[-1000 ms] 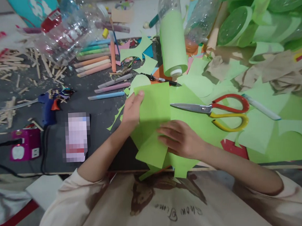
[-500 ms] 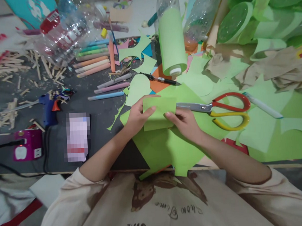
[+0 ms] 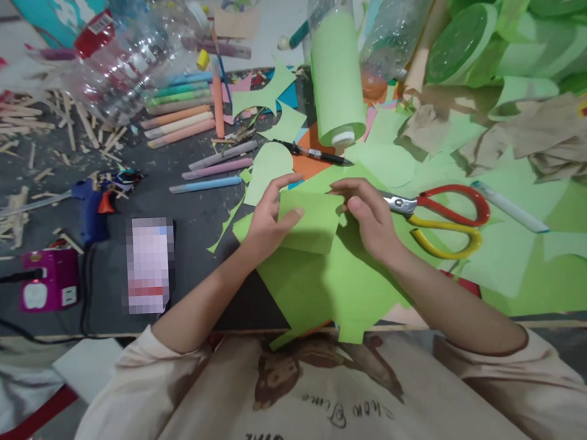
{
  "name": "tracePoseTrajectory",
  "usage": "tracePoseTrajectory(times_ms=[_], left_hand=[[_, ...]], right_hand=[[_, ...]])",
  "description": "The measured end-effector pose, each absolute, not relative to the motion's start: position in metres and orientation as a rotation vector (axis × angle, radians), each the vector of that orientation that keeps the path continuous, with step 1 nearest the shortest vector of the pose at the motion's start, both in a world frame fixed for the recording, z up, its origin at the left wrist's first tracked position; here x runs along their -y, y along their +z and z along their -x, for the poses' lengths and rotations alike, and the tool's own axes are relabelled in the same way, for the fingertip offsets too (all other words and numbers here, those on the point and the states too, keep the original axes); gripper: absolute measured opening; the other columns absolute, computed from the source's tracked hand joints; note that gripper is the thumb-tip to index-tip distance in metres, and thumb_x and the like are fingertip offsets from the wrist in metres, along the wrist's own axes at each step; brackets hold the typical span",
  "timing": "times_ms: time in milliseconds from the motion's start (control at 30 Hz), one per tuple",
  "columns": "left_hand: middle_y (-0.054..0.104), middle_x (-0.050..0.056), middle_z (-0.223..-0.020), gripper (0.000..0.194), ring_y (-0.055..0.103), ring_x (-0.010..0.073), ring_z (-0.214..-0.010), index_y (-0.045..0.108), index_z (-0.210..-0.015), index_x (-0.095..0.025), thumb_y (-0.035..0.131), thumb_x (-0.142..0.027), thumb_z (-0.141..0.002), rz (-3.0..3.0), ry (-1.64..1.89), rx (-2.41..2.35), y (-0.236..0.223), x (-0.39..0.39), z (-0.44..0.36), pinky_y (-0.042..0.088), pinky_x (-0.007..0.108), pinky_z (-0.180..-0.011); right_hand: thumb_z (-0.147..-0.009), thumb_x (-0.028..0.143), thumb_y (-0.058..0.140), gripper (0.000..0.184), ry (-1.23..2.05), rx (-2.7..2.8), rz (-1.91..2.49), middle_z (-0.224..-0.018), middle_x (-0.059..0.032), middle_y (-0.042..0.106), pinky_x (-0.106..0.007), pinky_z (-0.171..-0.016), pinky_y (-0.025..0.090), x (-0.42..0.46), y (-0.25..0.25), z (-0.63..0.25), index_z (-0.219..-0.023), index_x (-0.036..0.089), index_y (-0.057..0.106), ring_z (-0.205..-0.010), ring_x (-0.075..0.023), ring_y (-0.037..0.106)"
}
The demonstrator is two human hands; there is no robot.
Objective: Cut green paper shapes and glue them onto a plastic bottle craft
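My left hand (image 3: pixel 267 218) pinches the left edge of a folded green paper piece (image 3: pixel 313 222), thumb on top. Fingers of my right hand (image 3: pixel 368 217) curl over the same piece's top right corner. The piece is held just above larger green paper sheets (image 3: pixel 326 290) lying at the table's near edge. Red and yellow scissors (image 3: pixel 439 220) lie shut right beside my right hand, blades partly hidden behind it.
A plastic bottle wrapped in green paper (image 3: pixel 336 82) lies behind the hands with a black pen (image 3: pixel 314 154). Chalk sticks (image 3: pixel 182 121), a blue glue gun (image 3: pixel 91 203) and wooden sticks (image 3: pixel 17 128) are left. Green paper shapes (image 3: pixel 499 36) pile at the right.
The big green sheet was folded into a small piece. Both hands then lifted it, and my right hand slid up to its top right corner, covering the scissor blades.
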State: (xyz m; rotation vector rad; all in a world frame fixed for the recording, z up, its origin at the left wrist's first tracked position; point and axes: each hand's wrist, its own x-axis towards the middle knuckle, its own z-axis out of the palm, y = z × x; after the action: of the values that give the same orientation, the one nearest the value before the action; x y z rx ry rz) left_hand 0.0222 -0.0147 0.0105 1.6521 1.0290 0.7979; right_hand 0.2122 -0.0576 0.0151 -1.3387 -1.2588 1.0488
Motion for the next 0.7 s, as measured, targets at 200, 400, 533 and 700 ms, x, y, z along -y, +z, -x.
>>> tracePoseTrajectory(times_ms=[200, 400, 533, 700], left_hand=[[0.062, 0.006, -0.117, 0.047, 0.061, 0.0187, -0.092, 0.051, -0.126, -0.022, 0.060, -0.040, -0.084, -1.508, 0.775, -1.014, 0.0127, 0.0210, -0.0262, 0.051, 0.028, -0.077], [0.022, -0.008, -0.054, 0.023, 0.023, 0.0096, -0.045, 0.062, -0.105, -0.023, 0.061, -0.037, -0.086, -1.465, 0.829, -1.064, 0.0166, 0.0215, -0.0269, 0.024, 0.025, -0.047], [0.018, -0.008, -0.053, 0.013, 0.019, 0.0092, -0.046, 0.062, -0.088, -0.023, 0.063, -0.035, -0.084, -1.461, 0.859, -1.048, 0.0184, 0.0199, -0.0279, 0.020, 0.026, -0.047], [0.020, -0.009, -0.053, 0.017, 0.026, 0.0104, -0.047, 0.060, -0.094, -0.023, 0.063, -0.032, -0.080, -1.431, 0.837, -1.066, 0.0168, 0.0196, -0.0282, 0.025, 0.025, -0.049]], right_hand=[[-0.074, 0.067, 0.069, 0.046, 1.211, 1.203, 1.358, -0.059, 0.0052, 0.048, -0.025, -0.049, 0.036, 0.0532, 0.0134, -0.2105, -0.079, 0.023, 0.059, -0.052, -0.0102, 0.043], [-0.075, 0.056, 0.073, 0.038, 1.294, 1.256, 1.365, -0.056, 0.0062, 0.045, -0.024, -0.047, 0.029, 0.0492, 0.0140, -0.2176, -0.077, 0.021, 0.061, -0.049, -0.0087, 0.037], [-0.074, 0.052, 0.075, 0.034, 1.288, 1.243, 1.354, -0.055, 0.0064, 0.044, -0.024, -0.047, 0.030, 0.0478, 0.0151, -0.2191, -0.075, 0.021, 0.060, -0.049, -0.0090, 0.038], [-0.076, 0.051, 0.074, 0.034, 1.292, 1.240, 1.343, -0.053, 0.0059, 0.046, -0.024, -0.046, 0.033, 0.0478, 0.0163, -0.2187, -0.070, 0.021, 0.059, -0.047, -0.0092, 0.041]])
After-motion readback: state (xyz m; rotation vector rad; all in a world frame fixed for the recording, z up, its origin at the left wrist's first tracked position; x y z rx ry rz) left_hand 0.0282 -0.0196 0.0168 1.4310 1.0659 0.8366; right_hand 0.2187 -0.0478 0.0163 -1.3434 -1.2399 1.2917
